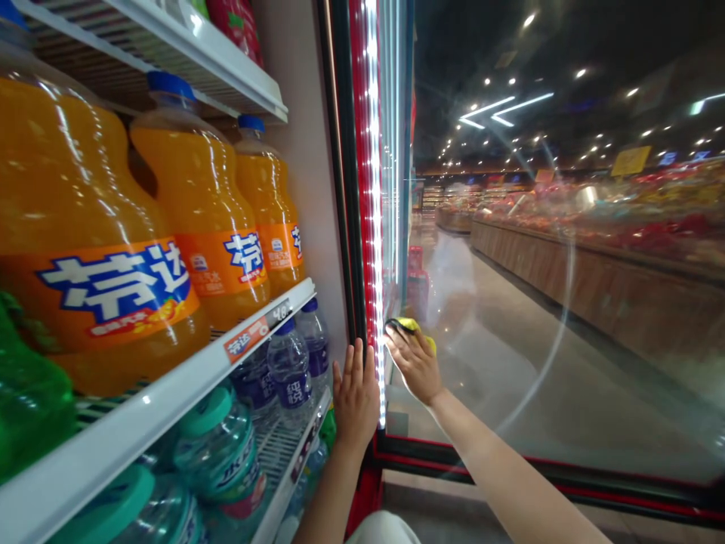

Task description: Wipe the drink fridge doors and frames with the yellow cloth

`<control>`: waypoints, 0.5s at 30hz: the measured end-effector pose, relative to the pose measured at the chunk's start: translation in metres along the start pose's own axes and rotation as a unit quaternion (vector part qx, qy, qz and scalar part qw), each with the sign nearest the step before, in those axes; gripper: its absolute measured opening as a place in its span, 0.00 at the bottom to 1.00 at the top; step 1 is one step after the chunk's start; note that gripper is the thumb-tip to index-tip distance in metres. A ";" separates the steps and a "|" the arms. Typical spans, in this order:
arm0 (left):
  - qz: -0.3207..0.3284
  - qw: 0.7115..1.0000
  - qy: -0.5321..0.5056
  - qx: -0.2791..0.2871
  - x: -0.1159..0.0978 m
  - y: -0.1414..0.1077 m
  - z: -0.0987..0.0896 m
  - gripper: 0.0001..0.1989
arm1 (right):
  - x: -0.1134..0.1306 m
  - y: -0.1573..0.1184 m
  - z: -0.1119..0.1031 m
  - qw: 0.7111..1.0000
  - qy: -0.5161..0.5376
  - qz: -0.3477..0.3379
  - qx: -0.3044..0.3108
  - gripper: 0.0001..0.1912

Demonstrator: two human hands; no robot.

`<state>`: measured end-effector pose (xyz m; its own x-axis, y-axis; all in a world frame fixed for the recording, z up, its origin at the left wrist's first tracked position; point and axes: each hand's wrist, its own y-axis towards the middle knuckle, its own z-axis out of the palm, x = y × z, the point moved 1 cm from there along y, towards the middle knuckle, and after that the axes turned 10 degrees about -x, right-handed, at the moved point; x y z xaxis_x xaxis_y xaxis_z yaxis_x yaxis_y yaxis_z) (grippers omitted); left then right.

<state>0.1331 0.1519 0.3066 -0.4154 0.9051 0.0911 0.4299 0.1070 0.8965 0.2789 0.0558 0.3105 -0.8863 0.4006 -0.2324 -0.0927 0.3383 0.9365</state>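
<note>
My right hand point(416, 364) presses a yellow and black cloth point(408, 325) against the inside of the glass door point(487, 355), close to the lit strip at its edge. Part of the cloth is hidden under the fingers. My left hand point(356, 393) lies with its fingers stretched upward on the red and black cooler frame point(354, 302), just left of the light strip point(374, 227). Nothing shows in that hand. Both forearms reach up from the bottom of the view.
Large orange soda bottles point(198, 211) stand on a white-edged shelf point(170, 408) to the left. Below are small water bottles point(291, 370) and teal-capped bottles point(218, 446). Through the glass, a shop aisle runs beside a long wood-sided display point(566, 264) of colourful goods.
</note>
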 end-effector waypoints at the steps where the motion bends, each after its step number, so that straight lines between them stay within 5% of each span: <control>1: 0.001 1.000 0.002 0.000 -0.001 -0.003 0.000 0.32 | 0.003 -0.012 0.000 1.000 0.013 -0.010 0.008 0.29; 6: 0.012 1.000 -0.005 0.009 -0.007 -0.014 0.004 0.34 | -0.006 -0.024 -0.011 0.996 0.071 -0.053 0.028 0.30; 10: 0.019 0.999 -0.029 0.025 -0.019 -0.013 0.013 0.39 | -0.028 -0.014 -0.029 1.000 -0.007 0.003 -0.001 0.28; 15: 0.021 0.996 -0.066 0.054 -0.033 -0.014 0.020 0.40 | -0.020 -0.045 -0.036 0.999 -0.039 0.020 0.006 0.26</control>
<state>0.1570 0.1282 0.2828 -0.2893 0.9551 0.0635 0.5314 0.1051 0.8405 0.2841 0.0018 0.2827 -0.8508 0.4791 -0.2157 -0.0529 0.3303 0.9424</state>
